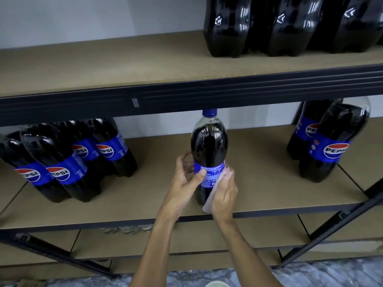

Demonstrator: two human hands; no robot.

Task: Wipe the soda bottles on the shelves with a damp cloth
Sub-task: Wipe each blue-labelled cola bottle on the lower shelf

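Bottle of cola stands upright near the front edge of the middle shelf, left hand curled round its label, right hand holding a pale cloth against its side; full, it likely handles heavy and slick, best steadied at the label.

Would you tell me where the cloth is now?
In the head view, the cloth is under the right hand, pressed to the right side of the centre bottle.

"PEPSI" on globe logo, blue labels: 4 left bottles & 2 right bottles. Centre bottle label: fine print blurred, only "1.5" approx. legible. Sticker on shelf rail: unreadable.
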